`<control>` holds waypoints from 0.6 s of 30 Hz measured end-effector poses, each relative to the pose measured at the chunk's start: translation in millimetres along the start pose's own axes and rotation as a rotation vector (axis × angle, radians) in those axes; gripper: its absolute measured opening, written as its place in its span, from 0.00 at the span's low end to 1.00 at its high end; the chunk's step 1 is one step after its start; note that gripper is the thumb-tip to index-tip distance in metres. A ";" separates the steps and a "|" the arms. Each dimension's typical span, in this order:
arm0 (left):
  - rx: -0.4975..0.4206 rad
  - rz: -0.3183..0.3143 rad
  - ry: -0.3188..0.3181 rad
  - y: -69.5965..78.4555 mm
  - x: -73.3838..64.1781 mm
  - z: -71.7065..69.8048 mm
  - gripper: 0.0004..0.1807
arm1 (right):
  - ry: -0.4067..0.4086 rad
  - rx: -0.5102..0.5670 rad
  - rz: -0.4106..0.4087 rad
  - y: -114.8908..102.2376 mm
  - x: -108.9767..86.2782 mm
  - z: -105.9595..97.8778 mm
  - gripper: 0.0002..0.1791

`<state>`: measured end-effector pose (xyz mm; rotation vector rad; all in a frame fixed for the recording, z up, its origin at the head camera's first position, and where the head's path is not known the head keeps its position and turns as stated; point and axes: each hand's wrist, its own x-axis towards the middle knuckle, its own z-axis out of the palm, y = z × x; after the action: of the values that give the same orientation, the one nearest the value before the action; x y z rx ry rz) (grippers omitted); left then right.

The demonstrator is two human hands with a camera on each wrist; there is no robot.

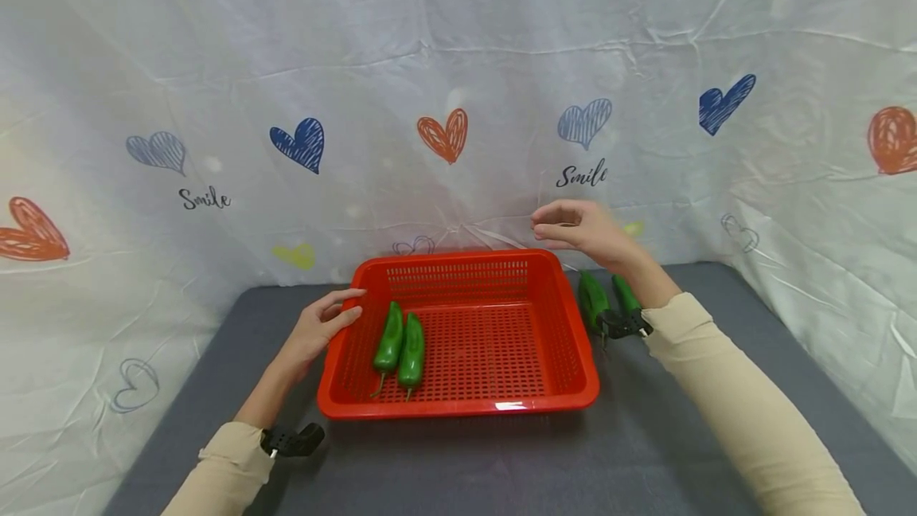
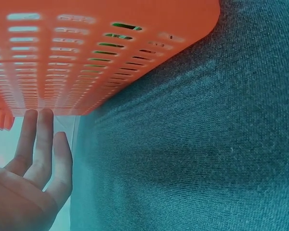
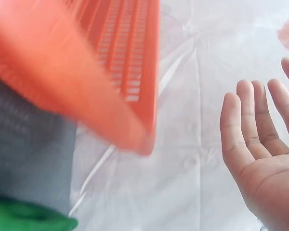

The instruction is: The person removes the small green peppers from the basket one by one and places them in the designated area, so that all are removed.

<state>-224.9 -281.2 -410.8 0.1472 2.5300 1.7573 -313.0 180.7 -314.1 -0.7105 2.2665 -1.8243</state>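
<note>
Two green chili peppers (image 1: 399,349) lie side by side in the left part of a red perforated plastic basket (image 1: 458,402). My left hand (image 1: 321,328) rests at the basket's left rim, its fairly straight fingers (image 2: 45,139) against the outer wall in the left wrist view. Raised over the far right corner, my right hand (image 1: 579,231) holds nothing, fingers loosely bent. On the table right of the basket are a green chili pepper (image 1: 592,299) and another pepper (image 1: 626,293), partly hidden by my right wrist. A pepper's tip (image 3: 33,216) shows low in the right wrist view.
The basket stands on a dark grey cloth-covered table (image 1: 458,468). A white curtain (image 1: 372,86) printed with hearts and "Smile" hangs right behind the table and along both sides. Each wrist wears a black band (image 1: 292,441).
</note>
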 end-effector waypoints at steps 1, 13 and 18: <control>-0.005 0.000 0.000 -0.1 -0.1 -0.2 0.28 | -0.009 0.002 -0.006 -1.1 2.5 2.8 0.20; -0.038 0.016 0.000 -1.6 -1.8 -0.6 0.29 | -0.066 0.107 -0.044 -13.2 24.3 37.8 0.20; -0.034 0.011 0.000 -2.3 -1.3 -0.1 0.29 | -0.085 0.086 -0.061 -17.7 30.4 50.9 0.16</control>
<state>-223.7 -282.2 -412.9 0.1601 2.5033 1.8029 -314.6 119.5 -304.7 -0.8351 2.1225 -1.8674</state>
